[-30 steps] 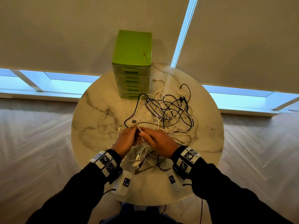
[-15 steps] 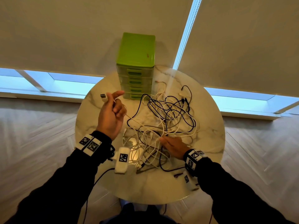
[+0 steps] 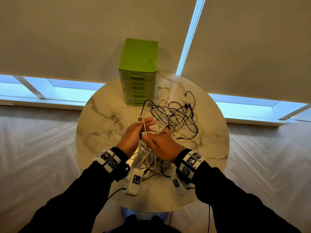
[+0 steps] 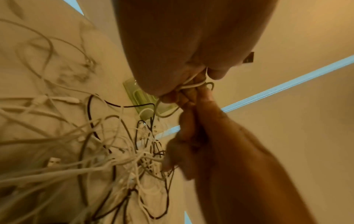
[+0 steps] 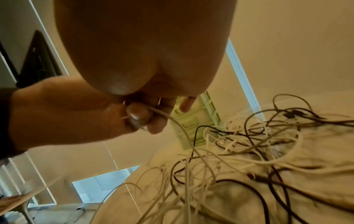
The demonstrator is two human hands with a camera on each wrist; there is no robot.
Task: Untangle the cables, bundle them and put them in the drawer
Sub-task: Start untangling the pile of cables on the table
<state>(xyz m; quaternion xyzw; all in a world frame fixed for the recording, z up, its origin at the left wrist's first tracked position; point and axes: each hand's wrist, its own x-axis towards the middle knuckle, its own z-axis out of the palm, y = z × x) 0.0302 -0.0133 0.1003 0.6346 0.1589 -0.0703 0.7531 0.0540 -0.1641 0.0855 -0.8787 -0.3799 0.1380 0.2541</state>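
Note:
A tangle of black and white cables lies on the round marble table, in front of the green drawer unit, whose drawers are all shut. My left hand is raised over the table's middle and holds one white cable, whose plug sticks up past the fingers. My right hand meets it and pinches the same cable just below. The left wrist view shows the white cable looped between fingertips. In the right wrist view the white cable trails down into the tangle.
A thin pale cable lies apart on the table's left side. More cable loops hang under my hands near the front edge. Window blinds with a bead chain stand behind the table; wooden floor surrounds it.
My left hand, raised out to the left with the plug half a second ago, has come back to the middle. My right hand has left the tangle and taken hold of the white cable.

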